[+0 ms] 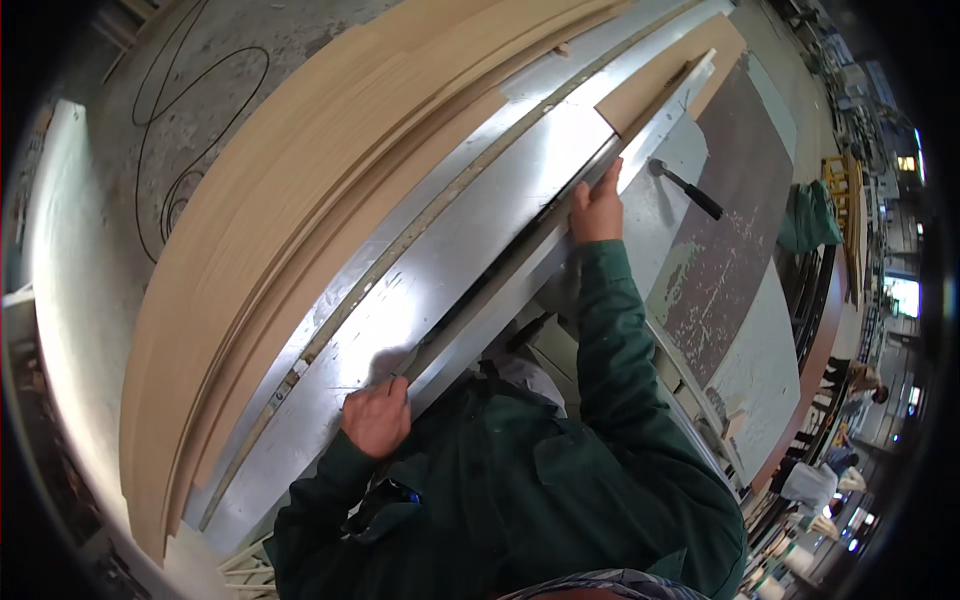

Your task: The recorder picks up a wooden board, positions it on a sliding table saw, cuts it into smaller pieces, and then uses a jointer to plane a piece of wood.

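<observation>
A long metal rail (506, 292) runs diagonally in front of my body, beside a shiny metal machine table (440, 240). My right hand (598, 208) is wrapped round the rail about halfway up, fingers along its edge. My left hand (377, 418) is closed at the near end of the rail, by the table's edge. Its fingers are bent together, and whatever they may hold is hidden. On the table's far side lies a long stack of light wood boards (250, 230). Another wood piece (640, 90) rests across the table beyond my right hand.
A black-handled lever (690, 190) sticks out right of my right hand, over a worn brown-and-grey panel (730, 210). A cable (150, 120) loops on the floor at far left. A green bag (808, 218) and people (808, 484) are at far right.
</observation>
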Available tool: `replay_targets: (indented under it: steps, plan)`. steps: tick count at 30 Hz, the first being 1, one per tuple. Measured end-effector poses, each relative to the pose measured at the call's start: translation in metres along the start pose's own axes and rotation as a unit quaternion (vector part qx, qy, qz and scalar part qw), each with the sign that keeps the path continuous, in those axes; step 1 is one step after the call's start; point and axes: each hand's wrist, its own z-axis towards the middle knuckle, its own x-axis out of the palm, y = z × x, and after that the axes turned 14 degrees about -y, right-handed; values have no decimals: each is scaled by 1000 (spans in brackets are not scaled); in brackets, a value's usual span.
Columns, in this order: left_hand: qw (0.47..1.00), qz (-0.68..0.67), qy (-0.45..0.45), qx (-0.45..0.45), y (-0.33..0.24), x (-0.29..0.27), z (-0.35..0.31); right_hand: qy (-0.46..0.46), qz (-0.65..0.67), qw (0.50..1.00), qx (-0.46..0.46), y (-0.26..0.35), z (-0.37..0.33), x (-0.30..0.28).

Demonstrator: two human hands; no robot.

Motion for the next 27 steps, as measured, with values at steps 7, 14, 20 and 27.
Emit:
replay_targets:
  steps: [7,14,20,27]
  plan:
    - [999,-25,-38,11,5,6,-3,30,17,998,55,-20,32,-44]
    - [999,-22,-26,19,5,5,0,-160,-50,979,-115,-88,73,-100]
    - [997,-47,-60,-6,13,1,-15,-61,-50,996,34,-45,88,-47]
    - [896,-378,-107,-207,51,8,-107,-71,-211,974,37,-45,116,6]
